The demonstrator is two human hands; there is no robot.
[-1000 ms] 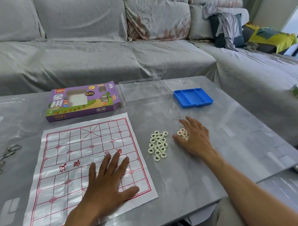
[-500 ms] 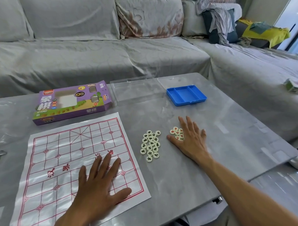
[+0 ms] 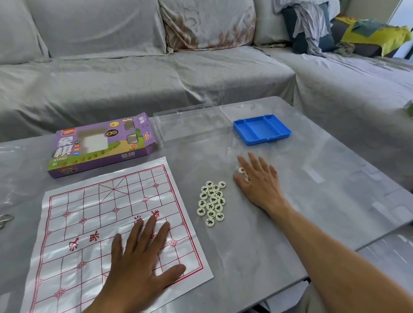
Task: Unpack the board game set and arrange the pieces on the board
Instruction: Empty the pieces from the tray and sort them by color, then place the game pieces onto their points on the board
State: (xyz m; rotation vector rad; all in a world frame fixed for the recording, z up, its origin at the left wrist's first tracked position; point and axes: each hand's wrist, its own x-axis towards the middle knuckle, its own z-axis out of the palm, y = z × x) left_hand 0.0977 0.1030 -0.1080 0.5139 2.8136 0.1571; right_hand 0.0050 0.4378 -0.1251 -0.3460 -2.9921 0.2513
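Right hand [image 3: 258, 181] lies flat with fingers straight and spread over the red-marked pieces [image 3: 241, 170], a couple peeking out by the forefinger, toward the table's [image 3: 330, 187] far right. Left hand [image 3: 139, 264], fingers splayed and straight, presses the paper board [image 3: 86, 219] near the table's front edge. Between them sit the black-marked pieces [image 3: 211, 203]; purple box [image 3: 102, 146], clear lid [image 3: 190, 124] and blue tray [image 3: 262, 129] line the far edge.
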